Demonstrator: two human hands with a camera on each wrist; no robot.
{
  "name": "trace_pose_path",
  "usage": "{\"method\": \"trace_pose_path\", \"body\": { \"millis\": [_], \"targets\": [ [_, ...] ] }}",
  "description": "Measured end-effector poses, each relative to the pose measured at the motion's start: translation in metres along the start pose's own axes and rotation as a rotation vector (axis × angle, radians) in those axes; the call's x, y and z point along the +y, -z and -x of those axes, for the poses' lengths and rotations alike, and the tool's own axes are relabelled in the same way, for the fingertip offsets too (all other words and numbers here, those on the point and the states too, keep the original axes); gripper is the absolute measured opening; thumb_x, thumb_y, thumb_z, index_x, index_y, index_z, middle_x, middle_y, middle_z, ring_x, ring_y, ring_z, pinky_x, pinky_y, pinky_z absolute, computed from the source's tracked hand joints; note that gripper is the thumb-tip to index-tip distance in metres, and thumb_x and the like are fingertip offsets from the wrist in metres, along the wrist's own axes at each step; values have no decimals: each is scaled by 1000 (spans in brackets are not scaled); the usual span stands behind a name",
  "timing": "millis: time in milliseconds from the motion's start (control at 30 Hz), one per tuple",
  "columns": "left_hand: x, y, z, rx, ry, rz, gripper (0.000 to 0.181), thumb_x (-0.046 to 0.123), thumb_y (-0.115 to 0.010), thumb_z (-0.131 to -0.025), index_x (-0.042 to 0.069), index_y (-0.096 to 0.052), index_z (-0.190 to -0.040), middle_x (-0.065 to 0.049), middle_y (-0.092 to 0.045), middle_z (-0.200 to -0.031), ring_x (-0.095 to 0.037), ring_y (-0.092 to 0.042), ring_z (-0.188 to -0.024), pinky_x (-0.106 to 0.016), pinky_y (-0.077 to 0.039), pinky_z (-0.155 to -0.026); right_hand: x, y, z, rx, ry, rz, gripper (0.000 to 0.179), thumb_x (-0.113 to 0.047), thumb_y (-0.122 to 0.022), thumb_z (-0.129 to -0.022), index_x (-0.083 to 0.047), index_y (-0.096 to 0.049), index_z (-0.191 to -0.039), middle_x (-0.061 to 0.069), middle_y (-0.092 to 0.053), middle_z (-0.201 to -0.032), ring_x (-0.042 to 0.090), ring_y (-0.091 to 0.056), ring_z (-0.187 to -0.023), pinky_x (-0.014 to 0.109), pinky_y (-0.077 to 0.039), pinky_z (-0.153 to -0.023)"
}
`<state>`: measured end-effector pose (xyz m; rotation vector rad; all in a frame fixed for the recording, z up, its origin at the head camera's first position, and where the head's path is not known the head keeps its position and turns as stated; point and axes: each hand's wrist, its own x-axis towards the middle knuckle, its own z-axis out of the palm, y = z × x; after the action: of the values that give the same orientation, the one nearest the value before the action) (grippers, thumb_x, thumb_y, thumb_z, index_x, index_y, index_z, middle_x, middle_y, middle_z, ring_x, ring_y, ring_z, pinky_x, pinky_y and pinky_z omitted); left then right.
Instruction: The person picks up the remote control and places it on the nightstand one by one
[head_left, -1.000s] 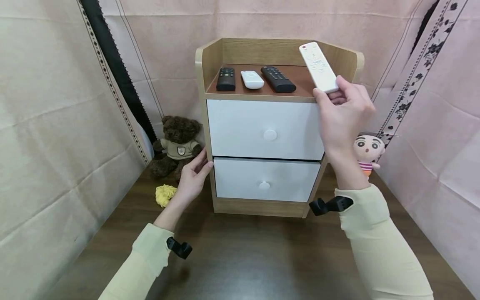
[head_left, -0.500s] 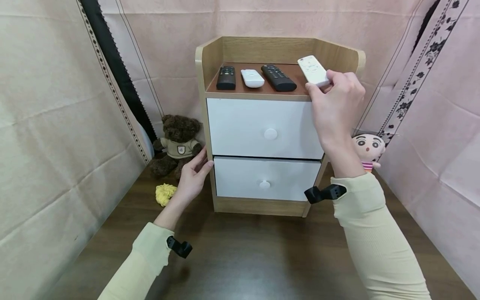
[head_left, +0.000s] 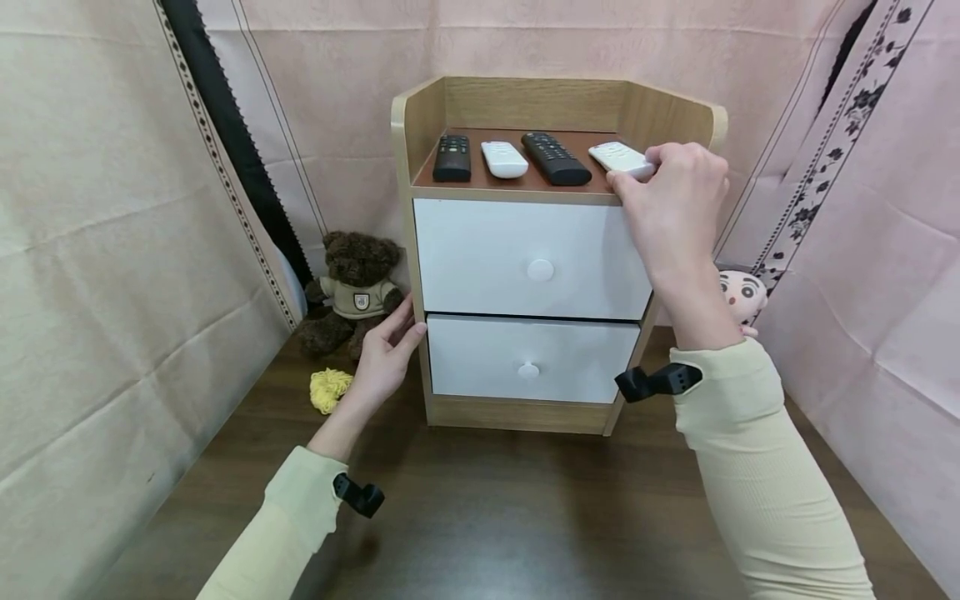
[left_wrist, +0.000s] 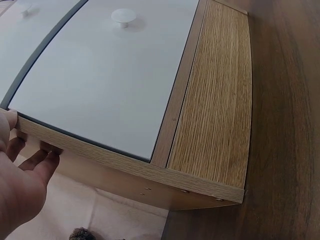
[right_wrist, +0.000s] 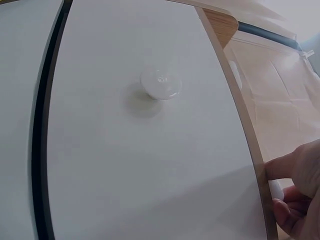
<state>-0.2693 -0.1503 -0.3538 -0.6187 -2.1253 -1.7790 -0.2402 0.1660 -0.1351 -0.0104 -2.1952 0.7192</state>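
Note:
A two-drawer cabinet (head_left: 517, 412) with white fronts and a brown top stands on a dark wooden table. My right hand (head_left: 678, 208) pinches the near end of a white remote control (head_left: 621, 157), which lies low over the right part of the cabinet top. To its left rest a black remote (head_left: 557, 158), a smaller white remote (head_left: 505, 159) and another black remote (head_left: 452, 158). My left hand (head_left: 386, 354) touches the cabinet's left side; in the left wrist view its fingertips (left_wrist: 50, 159) lie on the side panel, thumb at the front edge.
A brown teddy bear (head_left: 360, 267) in a shirt sits left of the cabinet, with a yellow yarn bundle (head_left: 328, 390) before it. Behind my right wrist is a small doll (head_left: 742, 292), partly hidden. Pale cloth (head_left: 862, 333) hangs around three sides.
My right hand has lowered the white remote from above the top's right side, tilting it from nearly upright to almost flat. The left hand has stayed at the cabinet's side.

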Motion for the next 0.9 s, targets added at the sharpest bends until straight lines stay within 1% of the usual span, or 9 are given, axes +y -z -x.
{"method": "trace_pose_path", "body": {
  "millis": [133, 300, 500, 767, 900],
  "targets": [
    [0, 0, 0, -2, 6, 1, 56, 13, -55, -108, 8, -33, -160, -9, -38, -161, -25, -39, -146, -38, -41, -113, 0, 2, -1, -16, -11, 9, 44, -26, -77, -93, 3, -72, -126, 20, -70, -122, 37, -50, -129, 46, -37, -109],
    [0, 0, -1, -2, 14, 4, 56, 14, -55, -109, 10, -34, -160, -7, -37, -161, -23, -38, -146, -38, -40, -114, 0, 3, -1, -11, 6, 16, 44, -27, -80, -91, 2, -74, -123, 20, -72, -119, 38, -53, -125, 47, -39, -106],
    [2, 0, -1, -1, 14, -1, 56, 15, -55, -109, 10, -34, -160, -7, -38, -161, -23, -39, -145, -38, -41, -114, 1, 3, -1, -10, 21, 14, 45, -30, -81, -90, 2, -75, -121, 20, -73, -117, 38, -55, -122, 48, -41, -103],
    [-1, 0, 0, 6, 19, 4, 56, 15, -56, -108, 12, -35, -160, -5, -39, -161, -22, -40, -145, -38, -41, -114, 4, 4, 1, -14, 31, -19, 47, -32, -82, -89, 3, -75, -120, 21, -73, -113, 37, -54, -121, 47, -36, -107],
    [0, 0, 0, 6, 19, 0, 56, 15, -56, -108, 11, -35, -160, -6, -39, -160, -23, -41, -144, -38, -42, -113, 8, 7, 5, -8, 50, -58, 45, -30, -82, -89, 3, -76, -119, 23, -72, -108, 35, -56, -115, 43, -32, -110]
  ]
}}
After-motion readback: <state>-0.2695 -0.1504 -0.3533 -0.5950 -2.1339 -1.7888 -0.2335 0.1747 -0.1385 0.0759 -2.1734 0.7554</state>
